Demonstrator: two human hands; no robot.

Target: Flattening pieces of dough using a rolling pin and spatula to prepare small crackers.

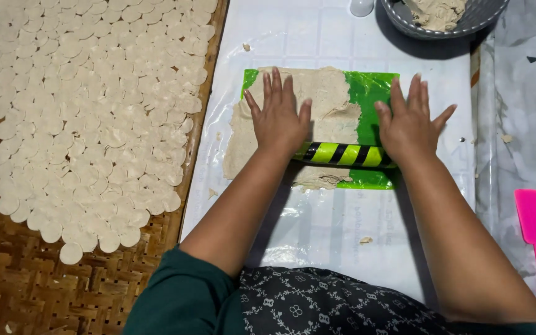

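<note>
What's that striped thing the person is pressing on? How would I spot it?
Start at the white plastic sheet on the floor, then find the green sheet with flattened dough. Under both hands, left hand and right hand, lies the roller: the only yellow-and-black striped cylinder here.

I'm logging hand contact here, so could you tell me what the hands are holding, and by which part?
Nothing is gripped: the left hand and right hand lie flat, fingers spread, pressing on the two ends of the striped roller over the dough sheet.

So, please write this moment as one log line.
left hand flat on striped yellow-black rolling pin | right hand same | beige dough sheet on green plastic
</note>
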